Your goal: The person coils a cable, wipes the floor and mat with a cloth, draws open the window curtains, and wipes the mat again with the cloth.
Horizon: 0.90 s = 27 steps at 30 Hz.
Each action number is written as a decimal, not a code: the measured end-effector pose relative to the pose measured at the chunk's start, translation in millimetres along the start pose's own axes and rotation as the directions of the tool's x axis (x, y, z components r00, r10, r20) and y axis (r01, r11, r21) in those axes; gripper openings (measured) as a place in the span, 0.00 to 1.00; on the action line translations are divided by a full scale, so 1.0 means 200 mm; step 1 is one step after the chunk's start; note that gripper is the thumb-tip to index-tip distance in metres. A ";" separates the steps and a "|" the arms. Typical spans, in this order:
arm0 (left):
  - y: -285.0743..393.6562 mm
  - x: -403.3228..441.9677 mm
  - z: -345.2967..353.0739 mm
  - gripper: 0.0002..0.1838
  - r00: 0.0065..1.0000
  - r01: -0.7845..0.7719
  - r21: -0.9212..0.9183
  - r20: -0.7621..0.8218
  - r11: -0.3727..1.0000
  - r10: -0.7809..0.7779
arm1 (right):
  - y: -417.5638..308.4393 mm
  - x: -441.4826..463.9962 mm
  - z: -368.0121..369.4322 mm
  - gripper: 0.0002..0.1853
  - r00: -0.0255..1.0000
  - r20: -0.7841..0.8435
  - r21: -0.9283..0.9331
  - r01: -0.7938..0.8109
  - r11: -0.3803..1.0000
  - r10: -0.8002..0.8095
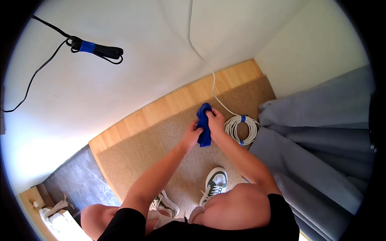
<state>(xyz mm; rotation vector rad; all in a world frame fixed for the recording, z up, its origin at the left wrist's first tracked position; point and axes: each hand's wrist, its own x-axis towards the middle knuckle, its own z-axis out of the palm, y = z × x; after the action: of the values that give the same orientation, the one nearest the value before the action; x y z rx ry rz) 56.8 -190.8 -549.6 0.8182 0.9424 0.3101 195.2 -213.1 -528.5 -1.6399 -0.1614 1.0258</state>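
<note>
Black short sleeves (283, 215) lead to a left hand (191, 134) and right hand (217, 122), both pinching a limp dark-blue fabric-like strip (204, 137) — best kept evenly taut, I'd say — over brown woven matting (140, 148), near a round white cable coil (254, 130).

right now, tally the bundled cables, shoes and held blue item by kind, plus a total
Blue item held by left hand and right hand: 1
Bundled cables, black cable and white cable: 2
Shoes, left shoe and right shoe: 2
Total: 5
</note>
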 end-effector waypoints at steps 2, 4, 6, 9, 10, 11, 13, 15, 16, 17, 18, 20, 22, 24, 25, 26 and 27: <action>0.02 0.03 -0.06 0.28 0.999 0.002 0.102 -0.047 0.995 0.002 | -0.01 0.19 0.05 0.18 0.963 -0.129 -0.168 0.215 0.962 -0.237; 0.04 0.05 -0.10 0.26 0.993 -0.062 0.217 -0.088 0.974 0.083 | -0.08 0.35 0.08 0.21 0.749 -0.205 -0.437 0.505 0.744 -0.630; 0.06 0.05 -0.12 0.25 0.994 -0.068 0.263 -0.071 0.962 0.089 | -0.13 0.53 0.06 0.23 0.705 -0.153 -0.481 0.559 0.675 -0.693; 0.04 -0.02 -0.17 0.22 0.996 -0.065 0.283 -0.033 0.957 0.078 | -0.15 0.73 -0.01 0.26 0.669 0.310 -0.787 0.579 0.212 -0.675; 0.02 -0.04 -0.19 0.21 0.998 -0.058 0.255 -0.010 0.965 0.063 | -0.11 0.76 -0.01 0.26 0.673 0.307 -0.787 0.577 0.218 -0.673; 0.01 -0.06 -0.20 0.21 0.998 -0.051 0.259 -0.011 0.964 0.056 | -0.08 0.79 -0.01 0.27 0.670 0.315 -0.809 0.560 0.179 -0.672; 0.02 -0.12 -0.22 0.18 0.999 0.000 0.206 -0.036 0.979 0.007 | -0.04 0.77 0.04 0.29 0.649 0.321 -0.826 0.548 0.131 -0.690; -0.10 -0.09 -0.31 0.17 0.993 -0.085 0.220 -0.063 0.972 0.101 | 0.05 0.72 0.14 0.26 0.613 0.351 -0.819 0.568 0.085 -0.708; -0.15 -0.07 -0.34 0.16 0.977 -0.170 0.230 -0.088 0.958 0.195 | 0.06 0.68 0.20 0.24 0.742 0.345 -0.780 0.567 0.264 -0.575; -0.09 -0.10 -0.33 0.15 0.974 -0.117 0.246 -0.159 0.962 0.159 | 0.09 0.60 0.24 0.23 0.618 0.441 -0.756 0.646 0.101 -0.650; -0.02 -0.12 -0.32 0.15 0.963 -0.069 0.259 -0.233 0.963 0.132 | 0.17 0.55 0.30 0.26 0.634 0.457 -0.693 0.694 0.197 -0.624; -0.07 -0.10 -0.39 0.14 0.874 -0.204 0.439 -0.320 0.875 0.364 | 0.23 0.45 0.43 0.30 0.631 0.561 -0.689 0.715 0.120 -0.536; -0.04 -0.15 -0.41 0.14 0.834 -0.161 0.511 -0.387 0.845 0.393 | 0.29 0.31 0.53 0.30 0.571 0.662 -0.553 0.809 0.197 -0.487; 0.01 -0.19 -0.39 0.14 0.781 -0.114 0.581 -0.449 0.806 0.434 | 0.35 0.18 0.59 0.33 0.534 0.761 -0.466 0.845 0.262 -0.368; 0.03 -0.21 -0.38 0.14 0.753 -0.086 0.646 -0.456 0.758 0.474 | 0.35 0.11 0.58 0.33 0.505 0.768 -0.427 0.862 0.274 -0.393; 0.06 -0.21 -0.37 0.14 0.724 -0.054 0.706 -0.460 0.706 0.515 | 0.34 0.07 0.56 0.33 0.476 0.774 -0.385 0.878 0.285 -0.417; 0.09 -0.22 -0.35 0.14 0.727 -0.059 0.709 -0.451 0.702 0.517 | 0.30 0.07 0.54 0.33 0.480 0.769 -0.391 0.876 0.284 -0.423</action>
<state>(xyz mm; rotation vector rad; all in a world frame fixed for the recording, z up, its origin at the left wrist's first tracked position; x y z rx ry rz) -23.1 -170.0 -534.0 1.6099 1.5989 0.5882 106.1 -147.5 -585.3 -1.6187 -1.8191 0.6535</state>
